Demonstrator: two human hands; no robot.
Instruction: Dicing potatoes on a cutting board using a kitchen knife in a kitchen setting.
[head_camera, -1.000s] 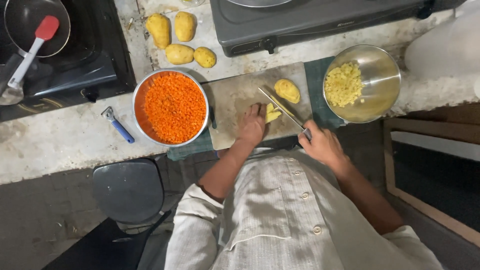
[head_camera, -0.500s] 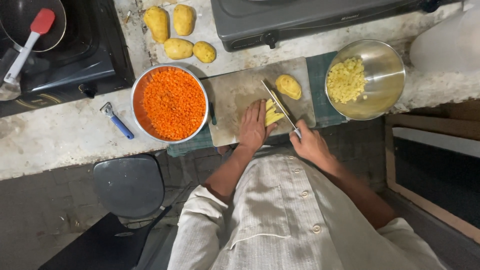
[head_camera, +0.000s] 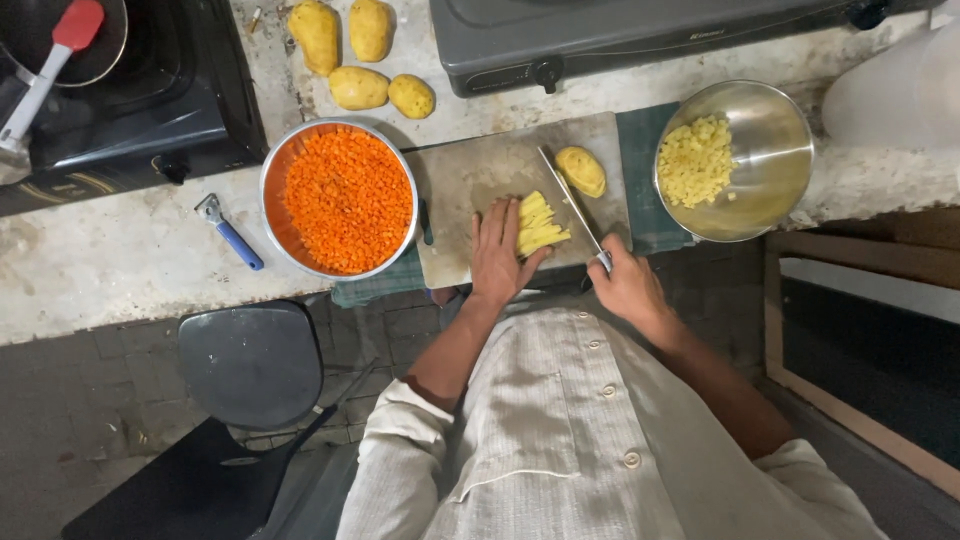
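Observation:
On a grey cutting board (head_camera: 470, 180) lies a stack of yellow potato slices (head_camera: 540, 224). My left hand (head_camera: 498, 252) rests flat on the board, its fingers against the slices' left side. In my right hand (head_camera: 628, 287) is the handle of a knife (head_camera: 568, 200), whose blade runs up and left beside the slices. Past the blade sits a peeled potato half (head_camera: 582, 171).
A metal bowl of chopped carrot (head_camera: 340, 198) stands left of the board, and a steel bowl of diced potato (head_camera: 735, 160) stands right. Whole peeled potatoes (head_camera: 360, 60) lie behind. A blue-handled peeler (head_camera: 230, 232), two stoves, a pan with a red spatula (head_camera: 50, 60), and a stool (head_camera: 252, 362) are nearby.
My left hand has flattened out beside the slices, which now lie fanned in a stack. The knife has shifted a little to the right of them.

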